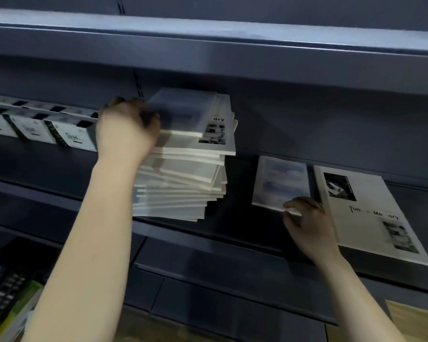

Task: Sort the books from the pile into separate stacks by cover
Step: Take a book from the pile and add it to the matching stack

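Blurred throughout; lettering on white book (371, 213) at 3 o'clock only partly legible.
Left hand (126, 129): fingers grasping left edge of top book (183, 109), tips lost in shadow.
Pile (183, 174): centre of dark shelf (232, 233), fanned, mixed covers.
Right hand (307, 223), 4 o'clock: fingers pinching near edge of sky-cover book (281, 181), flat just beside white book.
Boxes (35, 127), 9 o'clock, cut off.

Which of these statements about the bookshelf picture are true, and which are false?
1. The left hand grips the top book of the pile. True.
2. The right hand is on the large white book. False: it holds the small blue book beside it.
3. The two sorted books lie right of the pile. True.
4. The pile stands on the floor. False: it is on a shelf.
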### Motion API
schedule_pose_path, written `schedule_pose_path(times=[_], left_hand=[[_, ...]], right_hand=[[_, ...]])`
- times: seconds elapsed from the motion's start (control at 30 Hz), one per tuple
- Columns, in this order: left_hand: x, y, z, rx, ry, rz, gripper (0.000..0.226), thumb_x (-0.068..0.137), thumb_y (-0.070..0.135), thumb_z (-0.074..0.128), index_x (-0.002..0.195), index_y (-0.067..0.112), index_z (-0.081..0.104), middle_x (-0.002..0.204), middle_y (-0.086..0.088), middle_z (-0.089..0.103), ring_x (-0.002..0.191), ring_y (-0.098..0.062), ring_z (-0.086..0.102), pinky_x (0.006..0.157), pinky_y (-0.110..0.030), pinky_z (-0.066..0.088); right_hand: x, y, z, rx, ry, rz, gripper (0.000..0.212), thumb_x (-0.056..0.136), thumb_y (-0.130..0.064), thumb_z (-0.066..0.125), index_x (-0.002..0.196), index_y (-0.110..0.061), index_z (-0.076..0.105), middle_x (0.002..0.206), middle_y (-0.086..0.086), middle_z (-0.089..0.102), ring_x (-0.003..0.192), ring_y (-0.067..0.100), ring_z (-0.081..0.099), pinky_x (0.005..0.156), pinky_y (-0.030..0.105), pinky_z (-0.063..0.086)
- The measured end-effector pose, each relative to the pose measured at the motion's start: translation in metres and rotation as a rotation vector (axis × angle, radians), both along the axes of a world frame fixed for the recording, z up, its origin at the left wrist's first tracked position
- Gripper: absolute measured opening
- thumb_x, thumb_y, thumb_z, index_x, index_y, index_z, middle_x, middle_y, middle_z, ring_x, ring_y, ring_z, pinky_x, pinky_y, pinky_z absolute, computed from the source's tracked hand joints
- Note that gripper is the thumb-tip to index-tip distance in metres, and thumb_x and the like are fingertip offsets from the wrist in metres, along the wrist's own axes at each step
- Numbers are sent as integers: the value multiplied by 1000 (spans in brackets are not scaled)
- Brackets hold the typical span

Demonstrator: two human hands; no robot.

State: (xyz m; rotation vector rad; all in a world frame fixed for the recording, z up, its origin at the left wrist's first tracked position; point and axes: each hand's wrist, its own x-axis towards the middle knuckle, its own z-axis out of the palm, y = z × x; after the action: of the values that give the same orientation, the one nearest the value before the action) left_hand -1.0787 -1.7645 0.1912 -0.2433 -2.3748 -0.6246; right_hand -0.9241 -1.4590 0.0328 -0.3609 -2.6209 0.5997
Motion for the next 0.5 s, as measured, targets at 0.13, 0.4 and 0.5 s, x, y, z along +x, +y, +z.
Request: schedule_pose_path(times=[0.13, 0.4, 0.5], left_hand=[[-25, -12, 4, -30, -285, 21, 48, 90, 50, 50, 83, 4, 60, 78, -17, 59, 77, -33, 52, 59, -33, 35], [-36, -11, 22, 38, -446, -24, 49, 76, 51, 68, 87, 4, 62, 75, -10, 57, 82, -33, 57, 62, -33, 34], [-31, -5, 28, 11, -371, -43, 53, 75, 45, 66, 108, 4, 61, 106, -21, 63, 99, -40, 58, 68, -32, 36]], right_hand=[[-8, -16, -4, -31, 5, -21, 21, 81, -12, 62, 101, -19, 66, 106, -2, 61, 104, 22, 54, 79, 27, 38], [-11, -25, -8, -38, -19, -70, 20, 83, -14, 59, 102, -18, 67, 107, 0, 62, 105, 22, 54, 82, 32, 45], [-7, -23, -7, -39, -3, -79, 20, 82, -14, 60, 100, -19, 67, 106, -1, 62, 104, 23, 55, 82, 34, 47]])
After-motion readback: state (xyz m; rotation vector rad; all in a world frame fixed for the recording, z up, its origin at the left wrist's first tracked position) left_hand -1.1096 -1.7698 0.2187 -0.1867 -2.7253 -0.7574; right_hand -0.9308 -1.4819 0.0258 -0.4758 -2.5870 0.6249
